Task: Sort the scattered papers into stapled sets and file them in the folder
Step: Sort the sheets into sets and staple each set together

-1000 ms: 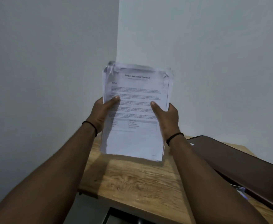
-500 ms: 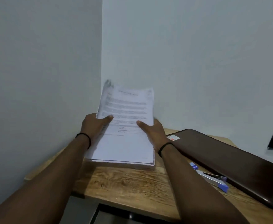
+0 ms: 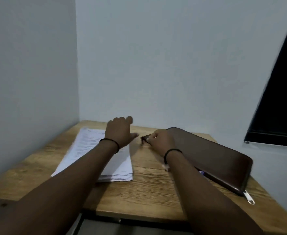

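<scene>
On the light wooden desk (image 3: pixel 146 189), toward nine o'clock from its middle, lies the white stack of printed papers (image 3: pixel 88 150), flat, with its near right corner by the desk's centre. Above the stack's far right part, at about eleven o'clock from the desk's middle, hangs the left hand (image 3: pixel 120 132), palm down, fingers loosely bent and thumb stuck out toward three o'clock; it grips nothing, and whether it touches the sheets cannot be told. Just beside it at three o'clock is the right hand (image 3: pixel 158 139), knuckles up, its fingers curled round the far left corner of the dark brown zippered leather folder (image 3: pixel 212 158). That folder lies closed on the desk, running from twelve o'clock toward four o'clock, with a metal zip pull (image 3: pixel 248 199) at its near end. Each wrist wears a thin black band (image 3: pixel 109 144). A small blue and white object (image 3: pixel 200 172) peeps out beneath the right forearm; what it is stays unclear.
</scene>
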